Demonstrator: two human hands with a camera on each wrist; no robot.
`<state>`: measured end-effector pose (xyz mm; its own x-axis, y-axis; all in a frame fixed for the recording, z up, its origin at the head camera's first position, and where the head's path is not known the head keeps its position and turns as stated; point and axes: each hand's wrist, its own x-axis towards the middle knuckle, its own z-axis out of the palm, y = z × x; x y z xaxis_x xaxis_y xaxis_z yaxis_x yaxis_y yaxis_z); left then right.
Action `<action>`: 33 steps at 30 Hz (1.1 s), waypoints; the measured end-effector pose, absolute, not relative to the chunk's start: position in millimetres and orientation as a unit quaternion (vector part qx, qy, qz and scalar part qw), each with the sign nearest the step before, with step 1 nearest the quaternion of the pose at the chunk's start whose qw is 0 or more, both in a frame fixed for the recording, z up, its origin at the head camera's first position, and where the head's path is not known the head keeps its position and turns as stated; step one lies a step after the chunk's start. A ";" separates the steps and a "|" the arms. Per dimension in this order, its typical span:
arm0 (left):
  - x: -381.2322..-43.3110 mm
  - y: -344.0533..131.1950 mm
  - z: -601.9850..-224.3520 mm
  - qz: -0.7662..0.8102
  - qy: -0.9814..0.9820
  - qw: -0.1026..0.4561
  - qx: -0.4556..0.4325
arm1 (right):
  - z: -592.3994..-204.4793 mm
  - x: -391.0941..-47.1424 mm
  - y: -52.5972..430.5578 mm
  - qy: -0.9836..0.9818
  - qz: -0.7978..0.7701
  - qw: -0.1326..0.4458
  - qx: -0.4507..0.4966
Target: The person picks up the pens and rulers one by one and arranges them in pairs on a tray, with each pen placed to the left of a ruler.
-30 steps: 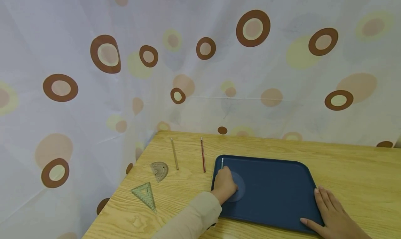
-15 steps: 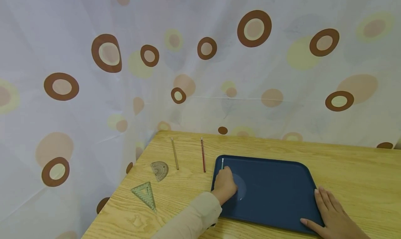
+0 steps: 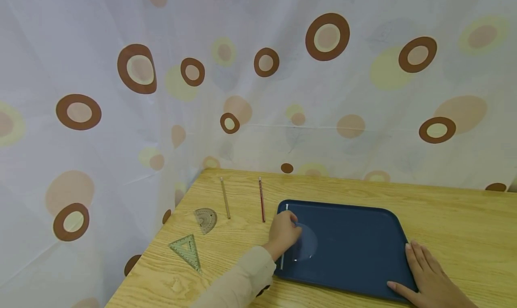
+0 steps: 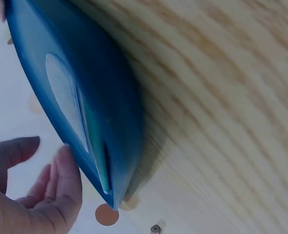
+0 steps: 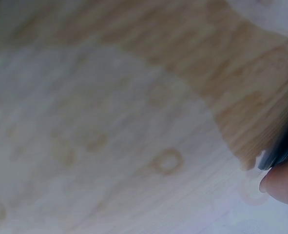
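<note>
A dark blue tray (image 3: 355, 254) lies on the wooden table. Along its left side rests a pale green pencil (image 4: 100, 163), its middle covered by my left hand (image 3: 284, 229) in the head view. Right beside the pencil lies a clear half-round plate (image 3: 308, 243), shaped like a protractor. In the left wrist view, thumb and fingers are parted above the tray's rim with nothing between them. My right hand (image 3: 432, 274) rests on the tray's right edge, fingers straight along the outside and thumb over the near corner. The right wrist view catches only a fingertip (image 5: 282, 185) at the rim.
Left of the tray lie a red pencil (image 3: 262, 200) and a tan pencil (image 3: 225, 198). A small clear protractor (image 3: 207, 221) and a green set square (image 3: 188, 253) lie nearer the table's left edge. A patterned white curtain (image 3: 282, 97) hangs behind and to the left.
My left hand has let go of the green pencil and drawn back slightly up and left, uncovering the pencil's near end. The right hand and tray stay in place.
</note>
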<state>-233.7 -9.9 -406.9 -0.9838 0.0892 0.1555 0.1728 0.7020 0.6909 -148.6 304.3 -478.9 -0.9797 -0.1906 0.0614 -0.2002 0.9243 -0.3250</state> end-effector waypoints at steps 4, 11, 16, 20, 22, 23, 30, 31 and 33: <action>-235.9 -14.3 -407.2 -0.413 -0.906 0.040 -0.084 | -479.9 -147.8 304.4 -0.981 0.164 0.016 0.101; -238.0 -22.4 -409.1 -0.440 -0.891 0.049 -0.098 | -480.3 -146.9 304.4 -0.982 0.156 0.022 0.103; -242.9 -27.9 -410.7 -0.454 -0.881 0.062 -0.113 | -479.4 -147.3 303.8 -0.982 0.161 0.019 0.102; -246.2 -32.7 -412.1 -0.469 -0.872 0.069 -0.119 | -479.1 -147.2 303.6 -0.981 0.160 0.020 0.103; -246.9 -34.9 -412.5 -0.470 -0.871 0.075 -0.119 | -479.1 -146.9 303.6 -0.981 0.160 0.021 0.104; -247.5 -36.2 -412.6 -0.470 -0.871 0.078 -0.117 | -479.1 -146.8 303.6 -0.982 0.159 0.022 0.104; -252.1 -44.8 -413.7 -0.469 -0.873 0.095 -0.099 | -479.6 -147.2 303.3 -0.981 0.162 0.020 0.101; -252.6 -46.0 -413.7 -0.469 -0.873 0.097 -0.097 | -479.5 -147.5 303.1 -0.981 0.163 0.019 0.099; -254.0 -48.4 -413.8 -0.467 -0.874 0.099 -0.091 | -479.3 -148.2 302.8 -0.982 0.164 0.018 0.096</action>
